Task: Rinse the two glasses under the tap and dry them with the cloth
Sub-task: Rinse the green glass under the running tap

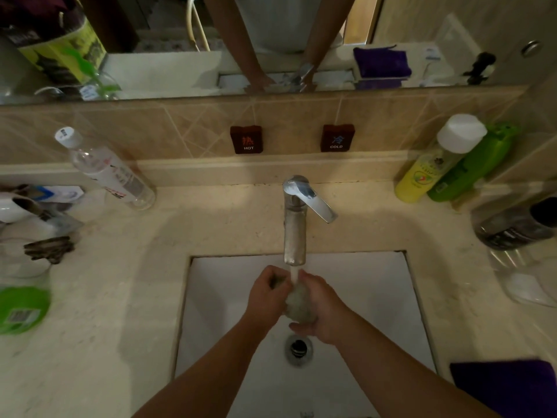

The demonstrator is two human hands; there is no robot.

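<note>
A clear glass (298,306) is held over the white sink (376,312), right under the chrome tap (294,233). Water runs from the spout onto the glass. My right hand (319,315) cups the glass from below and from the right. My left hand (266,292) grips its upper left side. A second glass (527,276) stands on the counter at the right. The purple cloth (509,387) lies on the counter at the near right corner.
The tap's lever (316,203) points right. A clear bottle (105,170) leans at the back left. Yellow (428,167) and green (473,167) bottles stand at the back right, with a dark jar (518,224) in front of them. Toiletries crowd the left counter. The drain (298,346) lies below my hands.
</note>
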